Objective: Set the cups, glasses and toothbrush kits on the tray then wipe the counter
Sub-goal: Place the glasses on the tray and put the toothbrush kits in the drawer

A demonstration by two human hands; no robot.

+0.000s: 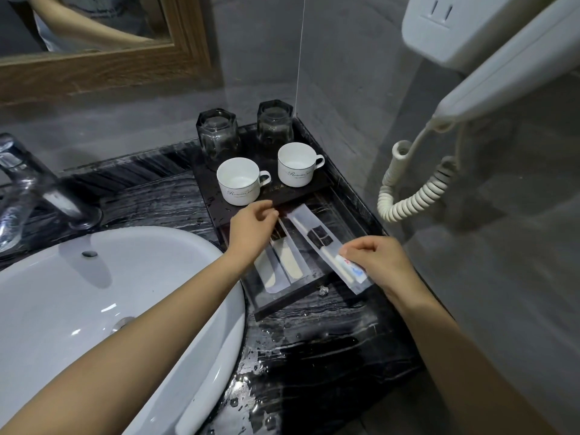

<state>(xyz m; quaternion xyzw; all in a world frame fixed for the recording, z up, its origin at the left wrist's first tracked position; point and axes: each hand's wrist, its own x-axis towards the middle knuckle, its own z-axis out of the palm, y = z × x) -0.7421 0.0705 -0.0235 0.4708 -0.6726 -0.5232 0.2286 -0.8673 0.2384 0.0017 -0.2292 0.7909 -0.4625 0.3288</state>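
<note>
A black tray sits in the counter's back right corner. On its raised rear part stand two upturned dark glasses and two white cups. In the lower front part lie two clear packets with combs. A toothbrush kit in a clear sleeve lies slanted across the tray's right side. My right hand pinches that kit's near end. My left hand rests on the far ends of the comb packets, fingers bent on them.
A white basin fills the left, with a chrome tap behind it. The black marble counter is wet in front of the tray. A wall hair dryer with a coiled cord hangs at right. A wood-framed mirror is behind.
</note>
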